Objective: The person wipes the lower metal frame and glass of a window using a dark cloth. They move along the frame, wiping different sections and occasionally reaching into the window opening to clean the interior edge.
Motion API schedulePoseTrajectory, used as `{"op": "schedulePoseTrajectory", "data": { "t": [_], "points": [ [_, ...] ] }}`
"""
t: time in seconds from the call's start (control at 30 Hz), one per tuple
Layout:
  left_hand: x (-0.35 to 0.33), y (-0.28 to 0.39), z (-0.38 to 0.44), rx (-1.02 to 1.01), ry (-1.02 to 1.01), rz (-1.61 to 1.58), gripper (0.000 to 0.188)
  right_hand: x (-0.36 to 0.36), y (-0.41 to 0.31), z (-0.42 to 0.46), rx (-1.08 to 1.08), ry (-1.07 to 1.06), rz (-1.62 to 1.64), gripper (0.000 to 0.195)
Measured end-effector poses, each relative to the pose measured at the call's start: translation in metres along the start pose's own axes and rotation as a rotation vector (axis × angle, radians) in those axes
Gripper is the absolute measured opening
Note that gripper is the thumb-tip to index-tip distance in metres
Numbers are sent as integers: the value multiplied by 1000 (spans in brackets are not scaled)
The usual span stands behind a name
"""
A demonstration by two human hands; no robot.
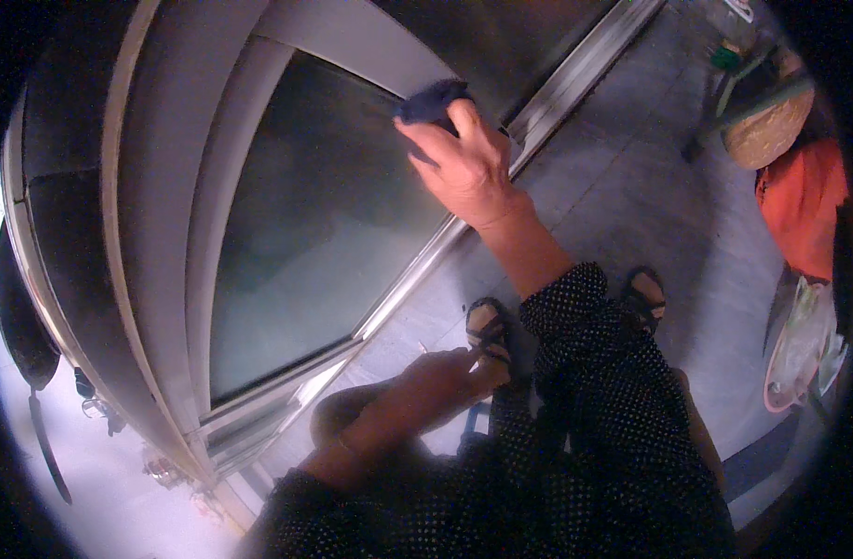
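Note:
My right hand presses a dark, bunched cloth against the door's upper glass edge, where the glass panel meets the pale door frame. Its fingers are spread over the cloth. Lower down, my left hand rests near my knee, above one sandalled foot. The left fingers are dim, and whether they hold anything is unclear. The glass carries a hazy, lighter patch in its lower part.
A metal bottom rail runs along the door beside the grey tiled floor. To the right are a round tan object, an orange-red cloth or bag and a pink-rimmed container with clear plastic. Another door edge curves at left.

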State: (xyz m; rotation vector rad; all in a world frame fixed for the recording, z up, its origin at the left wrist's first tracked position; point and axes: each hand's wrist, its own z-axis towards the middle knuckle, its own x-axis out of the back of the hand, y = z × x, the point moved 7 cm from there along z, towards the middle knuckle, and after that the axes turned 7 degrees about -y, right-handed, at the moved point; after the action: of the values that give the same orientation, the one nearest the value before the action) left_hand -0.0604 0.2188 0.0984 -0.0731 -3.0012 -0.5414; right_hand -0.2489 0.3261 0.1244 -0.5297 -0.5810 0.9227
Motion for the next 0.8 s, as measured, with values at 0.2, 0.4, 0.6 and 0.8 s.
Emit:
{"op": "schedulePoseTrajectory", "data": {
  "t": [0.2,0.4,0.6,0.8],
  "points": [
    [17,26,-14,-67,108,-65,73,-7,75,-90,-414,-240,-174,33],
    [4,6,-1,-23,228,-9,41,48,35,-16,-299,131,89,23],
    [4,2,1,86,199,-18,50,50,-20,72,-5,232,121,36],
    [-20,-24,22,-125,245,110,62,27,28,14,-218,214,202,27]
  ]
}}
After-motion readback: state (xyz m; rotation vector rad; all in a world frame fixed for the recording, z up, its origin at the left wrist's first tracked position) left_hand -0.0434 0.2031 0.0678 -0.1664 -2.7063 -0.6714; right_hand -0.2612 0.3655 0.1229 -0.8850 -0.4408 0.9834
